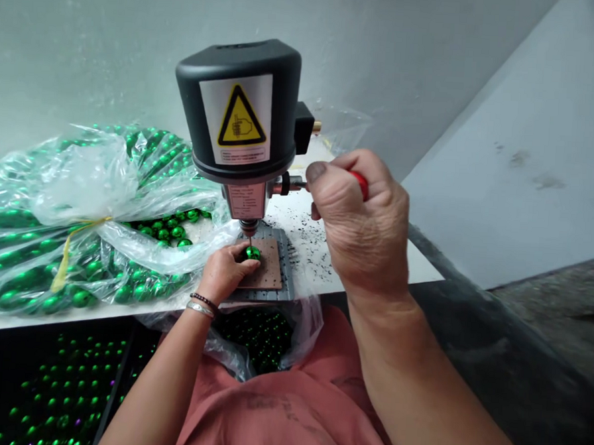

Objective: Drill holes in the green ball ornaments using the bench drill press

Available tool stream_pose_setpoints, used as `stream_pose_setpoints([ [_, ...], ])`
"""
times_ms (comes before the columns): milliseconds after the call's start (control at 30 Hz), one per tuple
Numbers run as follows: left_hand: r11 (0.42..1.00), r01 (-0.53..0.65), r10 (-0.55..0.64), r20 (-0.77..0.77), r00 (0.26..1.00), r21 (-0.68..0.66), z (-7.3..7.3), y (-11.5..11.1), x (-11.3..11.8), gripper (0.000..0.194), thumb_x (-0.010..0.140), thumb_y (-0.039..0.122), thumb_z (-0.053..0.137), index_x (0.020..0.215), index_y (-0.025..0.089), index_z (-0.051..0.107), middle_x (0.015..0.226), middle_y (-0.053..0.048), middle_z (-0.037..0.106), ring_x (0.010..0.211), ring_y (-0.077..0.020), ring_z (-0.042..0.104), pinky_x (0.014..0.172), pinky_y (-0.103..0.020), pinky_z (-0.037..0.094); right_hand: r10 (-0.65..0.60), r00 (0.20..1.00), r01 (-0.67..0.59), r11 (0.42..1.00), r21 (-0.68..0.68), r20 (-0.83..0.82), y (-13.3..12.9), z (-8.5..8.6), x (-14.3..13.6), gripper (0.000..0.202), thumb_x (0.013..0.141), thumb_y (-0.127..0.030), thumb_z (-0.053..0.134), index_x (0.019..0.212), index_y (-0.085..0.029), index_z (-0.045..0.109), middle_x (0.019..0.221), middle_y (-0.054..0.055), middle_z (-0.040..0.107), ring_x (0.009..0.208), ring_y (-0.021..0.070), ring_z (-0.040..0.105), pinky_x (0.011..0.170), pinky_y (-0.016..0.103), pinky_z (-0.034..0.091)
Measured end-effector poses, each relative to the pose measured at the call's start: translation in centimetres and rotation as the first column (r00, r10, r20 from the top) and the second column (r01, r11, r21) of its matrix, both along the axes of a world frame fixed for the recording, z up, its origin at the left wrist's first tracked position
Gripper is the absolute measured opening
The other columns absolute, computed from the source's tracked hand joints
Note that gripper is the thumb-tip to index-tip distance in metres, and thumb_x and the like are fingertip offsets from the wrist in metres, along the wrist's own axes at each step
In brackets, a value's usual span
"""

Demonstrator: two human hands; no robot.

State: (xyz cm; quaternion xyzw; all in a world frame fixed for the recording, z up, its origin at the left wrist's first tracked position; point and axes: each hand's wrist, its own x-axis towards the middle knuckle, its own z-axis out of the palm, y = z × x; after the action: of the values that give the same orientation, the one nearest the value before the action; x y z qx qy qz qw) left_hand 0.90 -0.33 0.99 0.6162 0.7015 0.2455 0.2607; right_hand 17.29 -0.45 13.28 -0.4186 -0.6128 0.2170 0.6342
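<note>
The person wore a salmon-red cloth top with what seemed a faded print, a dark beaded bracelet (204, 301) and a silver metal bangle (200, 308).

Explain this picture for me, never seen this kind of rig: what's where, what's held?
No robot here. One camera on the person's head looks forward and down at two bare hands.

The dark-topped machine in the middle looks like a small drill press, with a yellow warning triangle on its front. The right hand grips its red-ended lever. The left hand holds a shiny green ball under the thin bit, over a brown board.

On the white table, dark specks lie right of the board. To the left sit clear plastic bags of green balls, and more balls lie below the table edge.
</note>
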Motion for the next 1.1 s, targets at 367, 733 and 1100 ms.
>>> stream_pose_setpoints([
  [367,0.998,0.011,-0.010,-0.009,1.000,0.067,-0.6,0.0,0.1,0.045,0.072,0.036,0.062,0.114,0.020,0.062,0.113,-0.007,0.065,0.099,-0.0193,0.060,0.088,-0.029,0.043,-0.197,0.980,0.196,0.971,0.135,-0.003,-1.2,-3.3,-0.9,0.014,0.077,-0.025,0.054,0.066,-0.019,0.049,0.051,-0.007,0.044,0.046,0.0025,0.038,0.045,0.015,0.036],
  [733,0.997,0.005,-0.004,-0.005,1.000,0.082,-0.5,-0.2,0.1,0.044,0.073,0.034,0.062,0.115,0.020,0.062,0.114,-0.006,0.064,0.101,-0.0207,0.059,0.090,-0.030,0.042,-0.147,0.984,0.158,0.981,0.111,-0.100,-1.0,-5.3,-1.4,0.012,0.079,-0.028,0.052,0.071,-0.018,0.052,0.062,-0.005,0.056,0.057,0.0050,0.053,0.055,0.019,0.043],
  [1100,0.998,-0.007,0.006,0.006,1.000,0.058,-0.5,-0.2,0.1,0.047,0.071,0.035,0.063,0.116,0.020,0.061,0.115,-0.008,0.064,0.104,-0.0217,0.059,0.089,-0.031,0.042,-0.106,0.982,0.117,0.991,0.065,-0.158,-1.0,-7.5,-1.7,0.014,0.080,-0.031,0.051,0.074,-0.018,0.051,0.065,-0.004,0.057,0.061,0.0074,0.054,0.062,0.024,0.044],
])
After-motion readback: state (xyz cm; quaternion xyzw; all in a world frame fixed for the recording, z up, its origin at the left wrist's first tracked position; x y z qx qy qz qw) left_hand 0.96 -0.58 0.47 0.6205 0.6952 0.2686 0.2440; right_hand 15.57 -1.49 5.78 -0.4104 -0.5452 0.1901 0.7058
